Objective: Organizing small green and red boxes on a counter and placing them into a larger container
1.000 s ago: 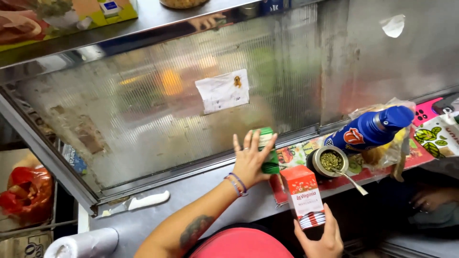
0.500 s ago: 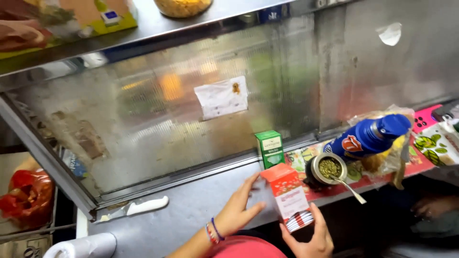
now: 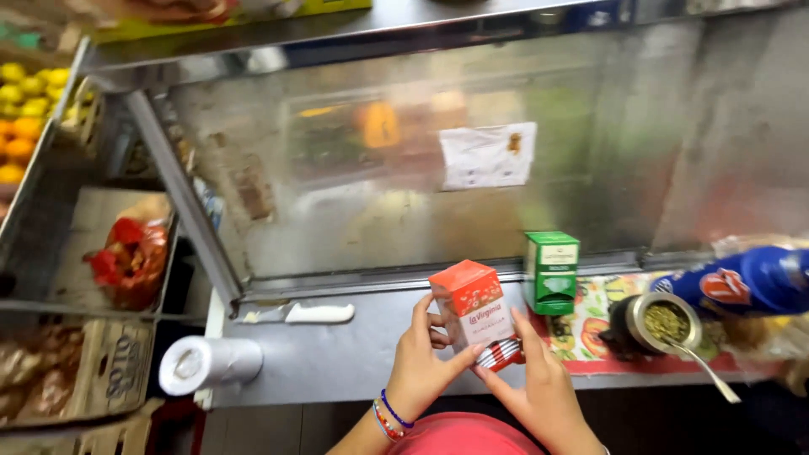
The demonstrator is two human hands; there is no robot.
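Both of my hands hold a small red and white carton just above the metal counter. My left hand, with bead bracelets at the wrist, wraps its left side. My right hand grips its lower right corner. A green carton stands upright on the counter just right of the red one, against the misted glass front of the display case.
A metal cup of green herb with a metal straw and a blue flask sit on a patterned mat at the right. A white-handled knife and a paper roll lie at the left. Crates of fruit stand far left.
My left hand left the green carton and came back to the red carton, which both hands now hold. The view has shifted right and down.
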